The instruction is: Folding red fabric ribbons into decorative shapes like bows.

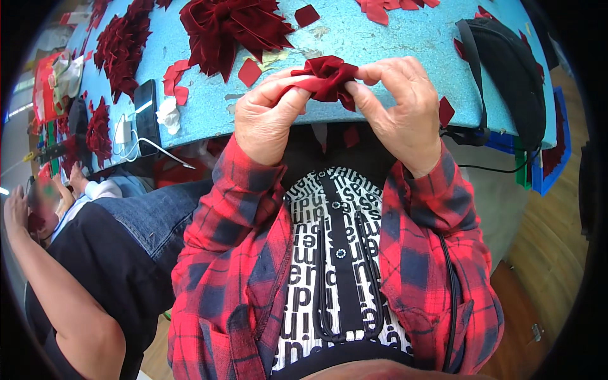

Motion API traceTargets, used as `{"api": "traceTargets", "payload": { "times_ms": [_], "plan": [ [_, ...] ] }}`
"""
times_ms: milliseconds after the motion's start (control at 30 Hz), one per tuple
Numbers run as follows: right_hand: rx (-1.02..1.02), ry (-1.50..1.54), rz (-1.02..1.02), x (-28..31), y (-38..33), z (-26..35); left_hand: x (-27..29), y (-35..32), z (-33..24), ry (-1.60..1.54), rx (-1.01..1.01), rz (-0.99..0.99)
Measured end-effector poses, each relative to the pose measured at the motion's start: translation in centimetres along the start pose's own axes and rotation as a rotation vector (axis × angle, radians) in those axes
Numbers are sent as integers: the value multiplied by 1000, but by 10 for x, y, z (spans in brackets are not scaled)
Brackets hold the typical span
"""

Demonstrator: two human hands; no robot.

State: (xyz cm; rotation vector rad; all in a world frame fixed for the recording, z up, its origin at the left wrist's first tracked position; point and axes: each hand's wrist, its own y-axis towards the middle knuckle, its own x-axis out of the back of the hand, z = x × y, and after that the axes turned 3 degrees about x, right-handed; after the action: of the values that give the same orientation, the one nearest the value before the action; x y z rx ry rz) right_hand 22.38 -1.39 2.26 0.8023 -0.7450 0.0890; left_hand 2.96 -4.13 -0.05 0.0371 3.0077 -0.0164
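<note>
1. My left hand [269,117] and right hand [396,107] meet just above the near edge of the blue desk [380,38], and between them sits a small dark red velvet bow [329,76], half folded and bunched

2. My left fingers [288,95] are closed around a flat tail of the fabric, thumb pressed against the side of the forefinger, so that end is pinched tight

3. My right fingers [380,73] curl over the top of the bunch with the thumb underneath; they are nearly shut on the folds, leaving only the cloth's own thickness between them

4. I judge the piece to be very light and wholly limp: it sags and creases wherever nothing supports it, so it needs both hands to keep its shape

5. The pile looks plush, which should grip skin well, yet the folds may spring apart if the pinch slackens

6. The best hold, I think, is at the gathered waist in the middle, where the layers stack, not at the loose outer flaps

7. It seems hardy enough; hard squeezing would crush the nap, not tear it

8. Farther back on the desk lie a big finished velvet bow [231,25], a heap of dark red pieces [123,44], scattered red scraps [250,71], a phone [147,114] and a black bag [510,63]

9. Another person [76,278] sits to my left
</note>
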Motion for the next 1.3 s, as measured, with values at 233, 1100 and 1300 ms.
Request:
{"api": "traceTargets", "payload": {
  "times_ms": [233, 1100, 1300],
  "plan": [
    [34, -93, 48, -3, -2, -3, -9, -3, -4, 48, -25, 29],
    [-379, 515, 35, -1, -12, -11, -15, 6, 3, -346, 173, -91],
    [-680, 1141, 3, 2, -5, -12, -34, 11, 11, -454, 180, -1]
  ]
}}
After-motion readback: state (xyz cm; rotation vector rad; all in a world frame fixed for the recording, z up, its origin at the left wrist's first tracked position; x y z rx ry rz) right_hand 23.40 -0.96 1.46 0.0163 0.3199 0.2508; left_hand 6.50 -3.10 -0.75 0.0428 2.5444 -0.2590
